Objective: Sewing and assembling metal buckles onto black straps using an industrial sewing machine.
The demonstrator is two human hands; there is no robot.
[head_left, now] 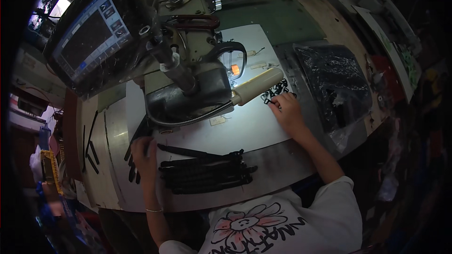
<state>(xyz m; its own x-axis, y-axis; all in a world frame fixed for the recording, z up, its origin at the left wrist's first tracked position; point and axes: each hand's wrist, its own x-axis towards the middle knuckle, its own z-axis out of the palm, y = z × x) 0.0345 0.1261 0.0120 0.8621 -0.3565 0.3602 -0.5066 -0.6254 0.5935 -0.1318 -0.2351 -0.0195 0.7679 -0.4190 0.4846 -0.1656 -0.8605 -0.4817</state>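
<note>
Workstation view, sewing machine (188,70) at centre. We judge step as pick-up of parts: right hand (288,111) fingers pinch narrow on small black buckle (273,99) at edge of buckle pile (278,89); left hand (143,153) fingers curl on end of black strap (188,151). Strap long axis runs left-right, free end pointing right, above strap bundle (205,174). Next move, we judge, calls for aligning buckle slot with strap end.

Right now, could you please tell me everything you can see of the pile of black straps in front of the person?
The pile of black straps lies flat on the pale metal worktable, near its front edge. It is a loose bundle of long, narrow strips, seemingly woven webbing, running left to right. One strap angles out toward the left hand, which rests at the pile's left end. The right hand is away from it.
</note>
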